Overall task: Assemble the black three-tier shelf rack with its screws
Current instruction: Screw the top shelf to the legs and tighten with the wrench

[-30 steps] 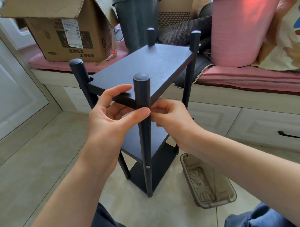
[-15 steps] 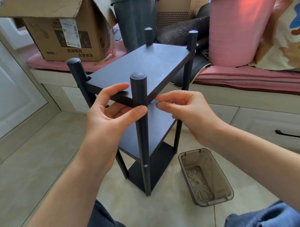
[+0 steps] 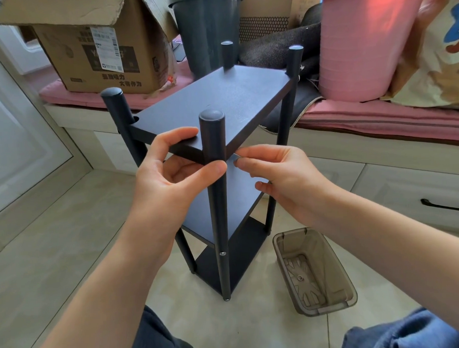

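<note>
One box (image 3: 96, 56), Chinese print, unreadable.

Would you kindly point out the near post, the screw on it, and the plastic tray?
Near post (image 3: 212, 138), head view, upper shaft.
Screw (image 3: 222, 254), head view, its head.
Plastic tray (image 3: 280, 252), head view, left wall.
</note>
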Motion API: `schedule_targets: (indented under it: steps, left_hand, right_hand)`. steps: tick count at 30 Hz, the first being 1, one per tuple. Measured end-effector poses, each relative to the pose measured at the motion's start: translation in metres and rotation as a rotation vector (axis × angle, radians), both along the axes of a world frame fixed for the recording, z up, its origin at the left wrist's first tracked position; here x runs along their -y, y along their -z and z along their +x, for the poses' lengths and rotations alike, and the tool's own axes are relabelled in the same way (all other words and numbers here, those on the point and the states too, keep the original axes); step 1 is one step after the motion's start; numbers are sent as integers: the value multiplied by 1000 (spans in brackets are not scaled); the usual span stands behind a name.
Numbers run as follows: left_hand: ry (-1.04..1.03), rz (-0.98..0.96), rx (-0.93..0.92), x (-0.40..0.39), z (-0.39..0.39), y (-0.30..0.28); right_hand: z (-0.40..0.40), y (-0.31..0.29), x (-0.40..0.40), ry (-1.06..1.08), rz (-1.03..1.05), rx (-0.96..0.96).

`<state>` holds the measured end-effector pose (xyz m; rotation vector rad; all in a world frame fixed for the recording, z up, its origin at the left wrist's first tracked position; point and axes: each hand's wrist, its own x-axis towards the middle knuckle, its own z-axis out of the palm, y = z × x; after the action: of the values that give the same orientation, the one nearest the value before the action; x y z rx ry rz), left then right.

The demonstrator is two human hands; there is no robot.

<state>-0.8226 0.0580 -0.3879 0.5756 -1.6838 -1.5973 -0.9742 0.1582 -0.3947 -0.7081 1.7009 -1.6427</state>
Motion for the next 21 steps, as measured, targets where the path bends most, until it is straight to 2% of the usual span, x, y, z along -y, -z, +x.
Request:
schedule_targets:
  steps: [16, 21]
  left_hand:
    - [11, 53, -61, -1, -1, 1]
    - [21, 59, -64, 2, 1, 1]
  right_hand:
    - [4, 2, 6, 2, -35, -101]
    - [12, 5, 16, -79, -68, -117]
